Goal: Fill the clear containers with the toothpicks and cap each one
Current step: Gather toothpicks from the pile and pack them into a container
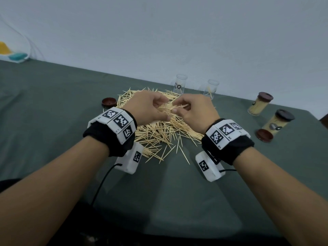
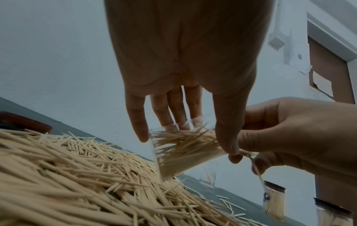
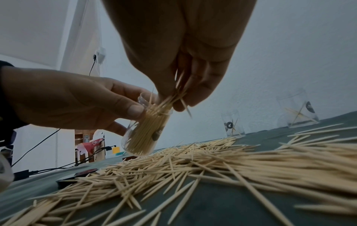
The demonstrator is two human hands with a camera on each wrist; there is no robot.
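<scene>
Toothpicks (image 3: pixel 170 99) are being pinched in a bunch by the right hand (image 1: pixel 195 109), entering the tilted clear container (image 3: pixel 142 134) that the left hand (image 1: pixel 149 107) is gripping above the pile (image 1: pixel 159 134) on the counter (image 1: pixel 53 103); the mouth is slanting up toward the right hand.

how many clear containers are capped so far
2. Both capped clear plastic containers full of toothpicks stand at the table's right: one farther back, one nearer beside a loose dark red cap. None seems hidden.

Green tablecloth (image 1: pixel 53 107), white wall (image 1: pixel 159 32)
</scene>
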